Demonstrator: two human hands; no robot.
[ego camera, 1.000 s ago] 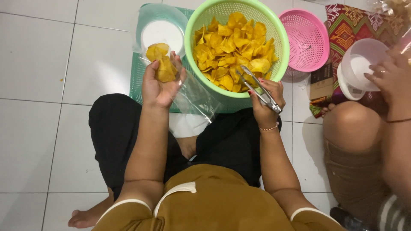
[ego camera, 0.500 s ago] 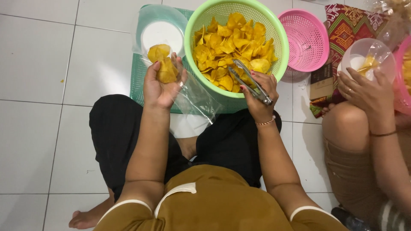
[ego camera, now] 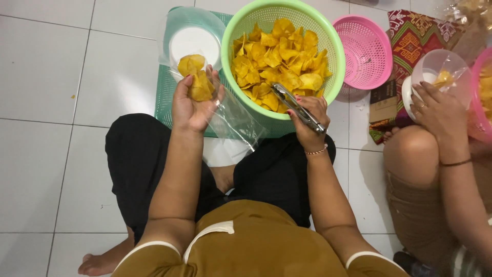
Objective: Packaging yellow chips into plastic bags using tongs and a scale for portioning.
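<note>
- Since half a second ago: right hand [ego camera: 307,120] barely shifted at the green basket's [ego camera: 328,46] rim; co-worker's hand [ego camera: 441,110] lowered onto the clear bag [ego camera: 441,69].
- Tongs [ego camera: 300,109]: tips buried among yellow chips [ego camera: 277,61], bite hidden (handles visible only).
- Long axis 10-to-4 o'clock, tips at 10; right hand clenched round them.
- Left hand [ego camera: 192,105] closed on a clear bag of chips [ego camera: 197,82], at 9 o'clock of basket.
</note>
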